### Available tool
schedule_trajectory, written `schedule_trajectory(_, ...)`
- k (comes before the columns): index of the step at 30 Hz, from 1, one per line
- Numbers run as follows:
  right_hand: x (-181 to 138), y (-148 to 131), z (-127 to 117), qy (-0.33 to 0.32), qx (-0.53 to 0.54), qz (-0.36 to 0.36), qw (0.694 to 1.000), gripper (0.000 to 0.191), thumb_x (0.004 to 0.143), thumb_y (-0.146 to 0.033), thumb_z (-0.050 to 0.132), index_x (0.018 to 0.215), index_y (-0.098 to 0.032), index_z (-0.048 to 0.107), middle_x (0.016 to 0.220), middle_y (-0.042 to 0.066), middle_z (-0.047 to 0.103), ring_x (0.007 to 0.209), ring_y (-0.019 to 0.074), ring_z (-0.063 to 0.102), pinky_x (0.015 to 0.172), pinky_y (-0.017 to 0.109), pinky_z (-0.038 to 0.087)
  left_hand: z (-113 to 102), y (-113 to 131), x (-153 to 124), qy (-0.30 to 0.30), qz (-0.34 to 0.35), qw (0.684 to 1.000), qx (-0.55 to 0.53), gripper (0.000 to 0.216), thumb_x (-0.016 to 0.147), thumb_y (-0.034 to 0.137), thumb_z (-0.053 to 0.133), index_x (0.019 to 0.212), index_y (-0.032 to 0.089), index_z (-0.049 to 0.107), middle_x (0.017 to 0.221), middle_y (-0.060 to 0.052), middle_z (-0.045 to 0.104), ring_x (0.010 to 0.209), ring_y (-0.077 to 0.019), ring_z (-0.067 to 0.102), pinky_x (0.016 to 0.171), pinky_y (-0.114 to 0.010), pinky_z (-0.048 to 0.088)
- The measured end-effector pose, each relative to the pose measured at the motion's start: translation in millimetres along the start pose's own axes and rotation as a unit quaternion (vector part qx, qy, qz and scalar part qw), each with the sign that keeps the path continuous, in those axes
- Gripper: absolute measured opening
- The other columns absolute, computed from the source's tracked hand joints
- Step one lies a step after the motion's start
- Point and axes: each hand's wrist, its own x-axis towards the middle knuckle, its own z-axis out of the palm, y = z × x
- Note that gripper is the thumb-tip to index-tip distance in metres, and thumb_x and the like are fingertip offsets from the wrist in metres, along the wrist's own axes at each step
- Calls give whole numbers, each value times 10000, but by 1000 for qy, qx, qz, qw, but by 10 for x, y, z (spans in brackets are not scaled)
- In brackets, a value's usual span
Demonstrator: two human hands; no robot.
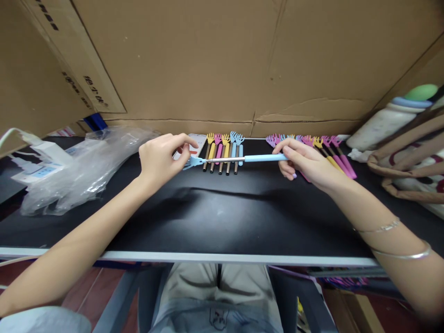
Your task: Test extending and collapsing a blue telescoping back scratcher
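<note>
A telescopic back scratcher (265,157) with a light blue handle and claw is stretched level above the black table, its metal rod partly drawn out. My left hand (166,155) is closed at the blue claw end, pinching it between thumb and fingers. At the other end, my right hand (303,162) grips the blue handle. Behind the rod lies a row of yellow, pink and blue back scratchers (226,152), claws pointing away from me. A second group of back scratchers (342,159), purple, blue, yellow and pink, lies at the right, partly hidden by my right hand.
Clear plastic bags (79,171) and a white power strip with chargers (45,162) lie at the left. A phone (197,141) rests behind my left hand. A white bottle (385,122) and a brown-handled bag (409,171) stand right. Cardboard (194,60) walls the back.
</note>
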Motion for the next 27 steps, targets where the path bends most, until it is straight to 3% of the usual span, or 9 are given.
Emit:
schedule_trajectory(8,12,14,-49,12,31,-10,999,280,954,-490,473,961,-211,495,533,-62,407,459,97,448,449,241,321,13,-27,11,2,22,1000,-11,216,874,216,484,846,272,691,774,9,693,761,-163,593,562,-278,360)
schedule_trajectory(27,9,7,-53,-5,105,20,994,231,952,-458,490,955,-227,491,529,-75,361,447,98,398,473,246,332,-6,-11,14,7,-4,999,-43,226,888,248,469,859,270,692,813,12,711,720,-145,620,606,-260,412)
